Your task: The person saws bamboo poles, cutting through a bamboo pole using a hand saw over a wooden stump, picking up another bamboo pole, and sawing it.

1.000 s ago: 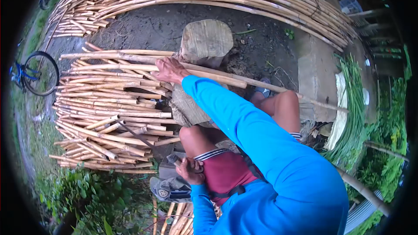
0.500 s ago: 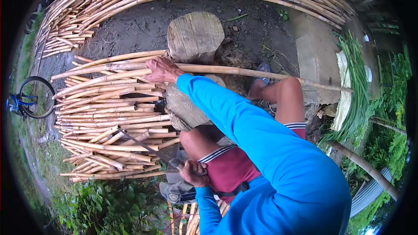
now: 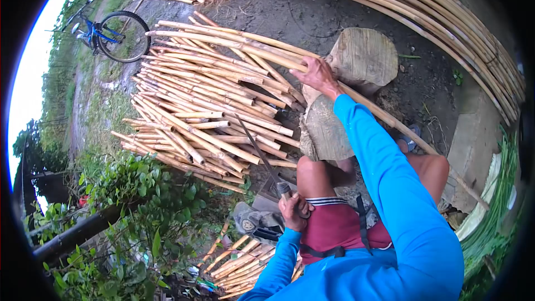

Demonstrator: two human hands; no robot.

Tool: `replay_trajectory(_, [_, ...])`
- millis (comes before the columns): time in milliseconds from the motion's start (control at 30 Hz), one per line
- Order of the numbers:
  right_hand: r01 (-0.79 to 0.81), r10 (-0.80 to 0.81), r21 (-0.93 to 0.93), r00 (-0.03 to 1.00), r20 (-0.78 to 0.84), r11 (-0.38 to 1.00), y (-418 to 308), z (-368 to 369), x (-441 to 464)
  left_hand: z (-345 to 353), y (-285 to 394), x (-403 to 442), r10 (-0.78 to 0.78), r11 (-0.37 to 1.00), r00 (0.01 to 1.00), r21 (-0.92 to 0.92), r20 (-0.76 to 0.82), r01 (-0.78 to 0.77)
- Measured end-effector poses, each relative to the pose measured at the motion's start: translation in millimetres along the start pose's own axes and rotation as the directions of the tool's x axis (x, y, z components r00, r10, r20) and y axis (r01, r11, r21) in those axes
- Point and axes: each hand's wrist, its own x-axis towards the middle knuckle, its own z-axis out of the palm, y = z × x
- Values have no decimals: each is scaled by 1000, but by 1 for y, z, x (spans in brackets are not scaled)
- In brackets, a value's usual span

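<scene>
My right hand grips a long bamboo pole from above, its fingers wrapped round it. The pole runs from the upper left, over the stumps, past my knees toward the lower right. Low beside my left thigh, my left hand is closed on the handle of a machete. Its dark blade points up and left, in front of the cut bamboo pieces. Under my right forearm stands a wooden stump, and just beyond it is a second stump.
Long bundled bamboo poles curve along the top right. A bicycle is at the upper left. Leafy bushes grow at the lower left, near a cap. Long green leaves lie at the right beside a concrete slab.
The view has swung left, so the scene sits further right and tilted. Both hands keep their holds; the pole now slants more steeply down to the right.
</scene>
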Motion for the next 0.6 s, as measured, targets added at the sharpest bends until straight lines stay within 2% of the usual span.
replay_trajectory(100, [0, 0, -13, 1000, 26, 1000, -2, -4, 1, 2, -2, 2, 6, 1000, 1000, 4, 30, -7])
replay_trajectory(167, [65, -66, -41, 998, -21, 997, 9, 4, 4, 5, -1, -2, 19, 1000, 1000, -2, -6, -19])
replay_trajectory(267, [25, -25, -25, 1000, 17, 999, 14, -10, 1, 2, -5, -1, 53, 999, 999, 8, 4, -54])
replay_trajectory(367, [-15, 3, 115, 994, 110, 993, 10, -52, -15, 11, -3, -5, 83, 996, 996, -24, 18, -82])
replay_trajectory(400, [-33, 23, 96, 994, 104, 995, 13, -68, -22, 12, -3, -5, 83, 997, 996, -8, 29, -83])
replay_trajectory(467, [47, -49, 183, 999, 8, 982, 14, -91, -33, 8, -4, -4, 77, 997, 996, 1, 44, -77])
replay_trajectory(567, [10, -18, 124, 998, 66, 992, -2, -176, -58, 11, -2, -7, 72, 997, 997, -22, 40, -72])
replay_trajectory(600, [73, -74, 49, 997, 26, 996, -4, -211, -68, 11, -2, -8, 67, 998, 997, -20, 41, -66])
